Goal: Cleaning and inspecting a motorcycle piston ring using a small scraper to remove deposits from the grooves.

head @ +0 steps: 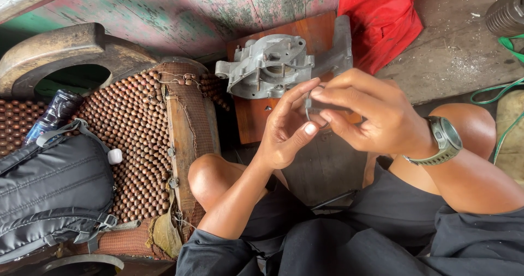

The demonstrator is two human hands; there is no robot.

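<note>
A: How is the light?
B: Soft, even daylight, fairly bright. No glare. The hands [327,120] are evenly lit, with gentle shadow under them and over the dark clothing below.
A: Is it sharp?
B: Mostly. The centre is crisp; the wide lens bends lines at the edges, and the corners look slightly soft.
</note>
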